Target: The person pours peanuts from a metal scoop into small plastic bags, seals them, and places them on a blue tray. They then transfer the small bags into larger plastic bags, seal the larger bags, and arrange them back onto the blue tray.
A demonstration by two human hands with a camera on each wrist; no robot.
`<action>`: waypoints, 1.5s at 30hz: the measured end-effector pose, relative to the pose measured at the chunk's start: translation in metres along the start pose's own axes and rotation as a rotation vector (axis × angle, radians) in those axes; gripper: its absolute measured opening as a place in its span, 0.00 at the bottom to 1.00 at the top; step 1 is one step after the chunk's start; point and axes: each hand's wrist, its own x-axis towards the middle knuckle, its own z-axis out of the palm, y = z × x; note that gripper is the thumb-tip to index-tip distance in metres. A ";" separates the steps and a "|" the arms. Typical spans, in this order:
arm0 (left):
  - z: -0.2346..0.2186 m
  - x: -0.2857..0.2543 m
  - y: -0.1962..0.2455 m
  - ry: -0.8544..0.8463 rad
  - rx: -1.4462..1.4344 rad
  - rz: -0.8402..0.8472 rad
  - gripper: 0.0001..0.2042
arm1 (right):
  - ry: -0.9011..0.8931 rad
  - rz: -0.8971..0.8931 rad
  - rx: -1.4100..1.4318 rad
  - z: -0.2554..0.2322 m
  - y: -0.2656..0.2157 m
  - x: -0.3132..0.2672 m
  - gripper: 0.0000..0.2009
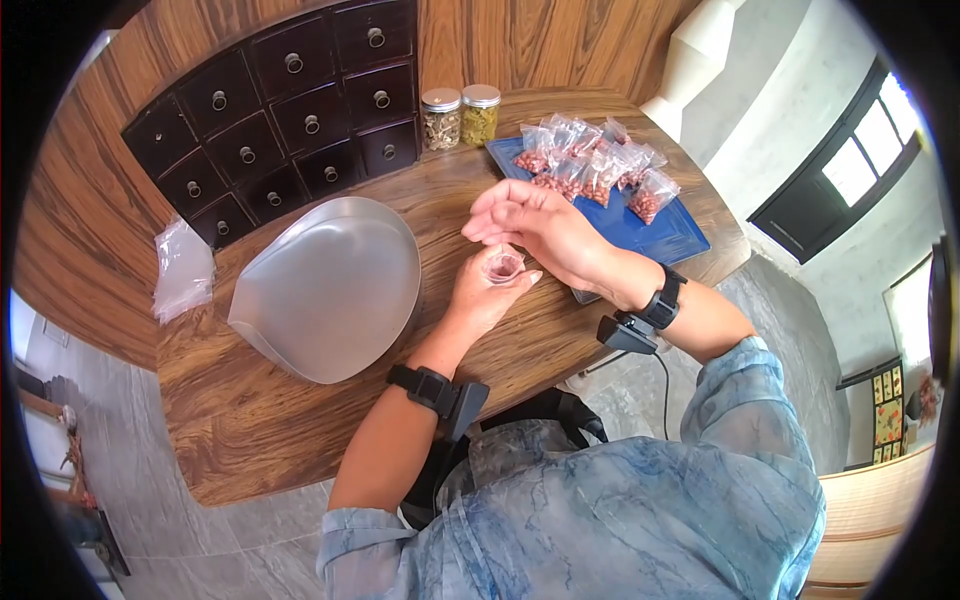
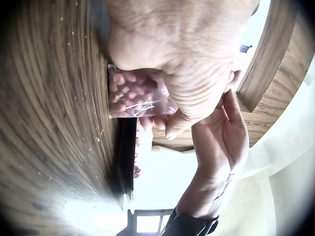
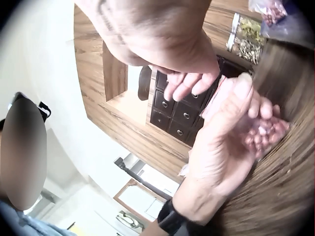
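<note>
My left hand (image 1: pixel 478 305) grips a small clear plastic bag (image 2: pixel 132 93) around its neck, with the bag's mouth held up. Pinkish-red peanuts (image 3: pixel 258 138) fill the lower part, whose bottom is right at the wooden tabletop in the left wrist view. Just above the mouth is my right hand (image 1: pixel 545 235), palm turned inward and fingers loosely bent, holding nothing that shows. To the left of both hands lies a large metal scoop-shaped pan (image 1: pixel 335 290) with a bare inner surface.
A blue tray (image 1: pixel 655 235) at the right bears several filled peanut bags (image 1: pixel 590 165). Two lidded jars (image 1: pixel 441 120) stand at the back beside a dark drawer cabinet (image 1: pixel 290 110). Flat clear bags (image 1: pixel 184 270) lie at the table's left edge.
</note>
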 end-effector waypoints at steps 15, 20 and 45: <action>0.007 -0.010 0.025 -0.072 -0.280 -0.095 0.20 | -0.088 -0.210 -1.121 -0.020 -0.004 -0.036 0.10; 0.004 -0.009 0.025 -0.119 -0.279 -0.083 0.21 | -0.189 -0.187 -1.162 -0.027 -0.004 -0.034 0.07; 0.000 -0.004 0.010 0.153 0.067 -0.072 0.16 | 0.405 -0.067 -0.937 -0.141 -0.009 0.032 0.08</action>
